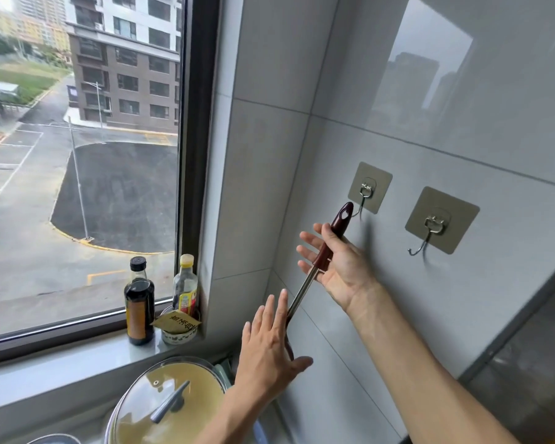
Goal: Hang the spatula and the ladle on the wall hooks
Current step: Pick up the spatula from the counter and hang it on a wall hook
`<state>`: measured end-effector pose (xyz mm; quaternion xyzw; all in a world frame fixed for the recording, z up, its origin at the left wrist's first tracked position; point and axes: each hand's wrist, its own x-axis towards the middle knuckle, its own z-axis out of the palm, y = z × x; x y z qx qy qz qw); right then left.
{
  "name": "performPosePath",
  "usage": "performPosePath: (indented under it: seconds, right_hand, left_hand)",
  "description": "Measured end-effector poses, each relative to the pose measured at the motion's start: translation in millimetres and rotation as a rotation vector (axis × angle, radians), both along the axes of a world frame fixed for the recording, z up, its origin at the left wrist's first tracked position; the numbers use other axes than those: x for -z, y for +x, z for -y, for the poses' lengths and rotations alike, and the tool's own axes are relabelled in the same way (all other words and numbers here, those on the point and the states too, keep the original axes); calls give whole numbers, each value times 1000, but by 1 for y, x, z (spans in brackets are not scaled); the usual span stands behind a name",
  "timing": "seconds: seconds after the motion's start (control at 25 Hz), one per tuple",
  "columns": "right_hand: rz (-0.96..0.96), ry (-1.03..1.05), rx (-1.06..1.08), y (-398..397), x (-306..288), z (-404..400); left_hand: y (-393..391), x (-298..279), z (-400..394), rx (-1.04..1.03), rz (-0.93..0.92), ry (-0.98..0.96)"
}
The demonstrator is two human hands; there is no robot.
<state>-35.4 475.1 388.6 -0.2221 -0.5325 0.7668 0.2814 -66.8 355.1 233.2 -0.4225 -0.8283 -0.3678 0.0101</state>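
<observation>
A utensil with a dark red handle [342, 219] and a metal shaft [302, 293] is held slanted against the tiled wall. My right hand [340, 267] grips the handle under the thumb, with its fingers spread. The hole at the handle's tip sits right at the tip of the left wall hook [367, 190]. The right wall hook [434, 225] is bare. My left hand [266, 350] is open with its fingers apart in front of the utensil's lower end. It hides the head, so I cannot tell whether this is the spatula or the ladle.
On the window sill [77, 363] stand a dark sauce bottle [138, 302], a yellow-capped bottle [185, 286] and a small bowl with a packet [177, 328]. A pot with a glass lid [167, 402] sits below my left hand.
</observation>
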Motion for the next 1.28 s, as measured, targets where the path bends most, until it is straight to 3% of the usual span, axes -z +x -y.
performPosePath:
  seconds: [0.16, 0.44, 0.92, 1.12, 1.28]
  right_hand:
    - [35, 10, 57, 0, 6, -4]
    - [166, 13, 44, 10, 37, 2]
    - [123, -17, 13, 56, 64, 2]
    - [114, -24, 22, 75, 74, 8]
    - [97, -111, 31, 98, 109, 37]
  left_hand:
    - [0, 5, -11, 40, 27, -57]
    - [-6, 23, -35, 61, 56, 5]
    - [-2, 40, -65, 5, -2, 59]
    - [2, 34, -31, 29, 32, 23]
    - [27, 63, 50, 62, 110, -18]
